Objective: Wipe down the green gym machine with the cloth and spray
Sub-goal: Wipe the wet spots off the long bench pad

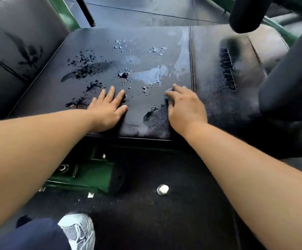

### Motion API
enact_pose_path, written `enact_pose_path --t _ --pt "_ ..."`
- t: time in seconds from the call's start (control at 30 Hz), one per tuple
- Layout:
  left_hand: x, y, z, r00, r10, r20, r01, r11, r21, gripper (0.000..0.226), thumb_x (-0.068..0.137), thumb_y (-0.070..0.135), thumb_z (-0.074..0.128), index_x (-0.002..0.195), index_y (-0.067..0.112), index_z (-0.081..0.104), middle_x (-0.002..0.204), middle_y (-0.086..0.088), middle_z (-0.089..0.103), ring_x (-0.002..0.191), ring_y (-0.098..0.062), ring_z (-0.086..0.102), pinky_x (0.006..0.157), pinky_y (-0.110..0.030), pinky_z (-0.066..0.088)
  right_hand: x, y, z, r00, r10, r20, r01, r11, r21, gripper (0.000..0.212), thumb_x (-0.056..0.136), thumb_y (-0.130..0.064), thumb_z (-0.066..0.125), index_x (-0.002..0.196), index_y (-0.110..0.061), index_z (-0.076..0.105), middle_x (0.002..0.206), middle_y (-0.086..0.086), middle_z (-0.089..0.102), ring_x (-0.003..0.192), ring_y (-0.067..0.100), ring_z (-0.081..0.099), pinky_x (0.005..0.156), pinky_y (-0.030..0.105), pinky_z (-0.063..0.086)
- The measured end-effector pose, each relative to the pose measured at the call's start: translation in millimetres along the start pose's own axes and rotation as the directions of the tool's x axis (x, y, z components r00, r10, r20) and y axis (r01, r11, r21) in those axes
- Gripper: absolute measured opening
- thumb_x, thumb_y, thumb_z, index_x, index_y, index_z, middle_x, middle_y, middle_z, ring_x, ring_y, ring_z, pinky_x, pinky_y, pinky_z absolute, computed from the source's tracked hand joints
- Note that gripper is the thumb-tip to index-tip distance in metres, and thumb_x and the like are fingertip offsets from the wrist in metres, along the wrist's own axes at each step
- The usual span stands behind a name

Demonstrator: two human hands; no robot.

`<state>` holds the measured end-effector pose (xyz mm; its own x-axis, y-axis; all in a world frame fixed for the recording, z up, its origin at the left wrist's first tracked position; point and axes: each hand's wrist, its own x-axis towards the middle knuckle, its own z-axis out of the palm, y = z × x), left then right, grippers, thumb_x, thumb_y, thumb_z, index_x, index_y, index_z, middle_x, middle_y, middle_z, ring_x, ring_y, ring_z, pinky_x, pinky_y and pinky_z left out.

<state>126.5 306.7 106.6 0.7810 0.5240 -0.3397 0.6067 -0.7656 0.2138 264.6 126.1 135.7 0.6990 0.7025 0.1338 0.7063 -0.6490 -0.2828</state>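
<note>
Our left hand [108, 109] flat, fingers spread, on wet seat pad [92, 42]; right hand [184, 107] curled on cloth [167, 98]. Palm may slip on pooled spray [152, 73].

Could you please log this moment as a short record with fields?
surface: black seat pad, wet with spray droplets
left hand: flat on the pad, fingers spread
right hand: curled over a dark cloth, which is mostly hidden
below the pad: green frame
</note>
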Motion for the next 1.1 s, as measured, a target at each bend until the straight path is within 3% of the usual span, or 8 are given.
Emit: enact_pose_path --t 0.2,0.37,0.47,0.6,0.67,0.8,1.0,1.1 --pt "-4 3 -2 1.0 -0.009 0.006 0.009 1.0 -0.025 0.059 0.102 0.047 0.021 0.152 0.033 -0.007 0.16 0.001 -0.018 0.147 -0.021 -0.014 0.118 -0.041 -0.004 -43 -6 -2 0.859 -0.512 -0.031 0.513 0.858 0.029 0.027 0.087 -0.011 0.05 0.099 -0.008 0.073 0.114 0.012 0.07 0.104 0.033 0.066 0.099 0.031 0.041" --pt "-1 -1 -2 1.0 0.009 0.007 -0.009 0.998 -0.058 0.059 0.102 0.048 0.023 0.152 0.035 -0.006 0.16 0.004 -0.018 0.147 -0.019 -0.014 0.118 -0.041 -0.005 -6 0 -3 1.0 -0.019 -0.011 0.019 1.0 -0.015 0.036 0.099 -0.013 0.044 0.132 -0.013 0.057 0.149 0.003 0.044 0.138 0.024 0.037 0.112 0.031 0.028" --pt "-1 -4 -3 1.0 0.017 0.018 -0.016 0.996 -0.092 0.059 0.102 0.046 0.025 0.152 0.036 -0.004 0.16 0.004 -0.016 0.147 -0.019 -0.013 0.118 -0.041 -0.004 -52 -47 29 0.96 -0.272 -0.065 0.277 0.957 0.088 0.03 0.084 -0.001 0.057 0.11 -0.005 0.07 0.125 0.015 0.064 0.111 0.034 0.061 0.096 0.042 0.051" --pt "0 -3 -4 1.0 0.017 0.024 -0.015 0.997 -0.076 0.059 0.102 0.046 0.026 0.152 0.035 -0.005 0.16 0.003 -0.016 0.147 -0.019 -0.013 0.118 -0.042 -0.004 -62 -29 14 0.715 -0.699 -0.01 0.699 0.715 0.021 0.032 0.078 -0.001 0.045 0.096 -0.001 0.071 0.111 0.018 0.069 0.108 0.034 0.061 0.109 0.031 0.034" --pt "-1 -3 -4 1.0 0.016 0.026 -0.014 0.997 -0.08 0.059 0.102 0.046 0.025 0.152 0.035 -0.005 0.16 0.003 -0.017 0.147 -0.019 -0.014 0.117 -0.041 -0.004 -36 -3 -3 0.764 -0.645 -0.024 0.643 0.764 -0.049 0.03 0.075 0.004 0.048 0.093 -0.003 0.071 0.109 0.018 0.069 0.106 0.036 0.062 0.11 0.034 0.035" --pt "-3 -1 -5 1.0 0.016 0.021 -0.014 0.997 -0.081 0.059 0.102 0.047 0.025 0.152 0.035 -0.004 0.16 0.003 -0.017 0.147 -0.019 -0.014 0.117 -0.041 -0.004 -7 0 -7 0.999 -0.03 -0.035 0.028 0.999 -0.047 0.037 0.094 -0.002 0.047 0.128 -0.006 0.059 0.146 0.013 0.047 0.137 0.031 0.039 0.114 0.035 0.028" --pt "-1 -3 -4 1.0 0.008 0.022 -0.007 0.997 -0.082 0.059 0.102 0.046 0.026 0.152 0.036 -0.004 0.16 0.004 -0.016 0.147 -0.019 -0.014 0.118 -0.042 -0.004 -67 -38 21 0.819 -0.574 -0.01 0.573 0.817 0.064 0.029 0.076 -0.001 0.058 0.101 -0.004 0.071 0.117 0.019 0.067 0.105 0.037 0.065 0.103 0.035 0.04" --pt "0 -4 -3 1.0 0.015 0.019 -0.014 0.997 -0.079 0.059 0.102 0.047 0.024 0.152 0.036 -0.004 0.16 0.004 -0.016 0.147 -0.018 -0.014 0.118 -0.042 -0.004 -27 11 -20 0.888 -0.458 0.047 0.46 0.886 -0.06 0.028 0.084 0.0 0.056 0.11 -0.005 0.068 0.124 0.017 0.064 0.118 0.037 0.059 0.106 0.034 0.036"
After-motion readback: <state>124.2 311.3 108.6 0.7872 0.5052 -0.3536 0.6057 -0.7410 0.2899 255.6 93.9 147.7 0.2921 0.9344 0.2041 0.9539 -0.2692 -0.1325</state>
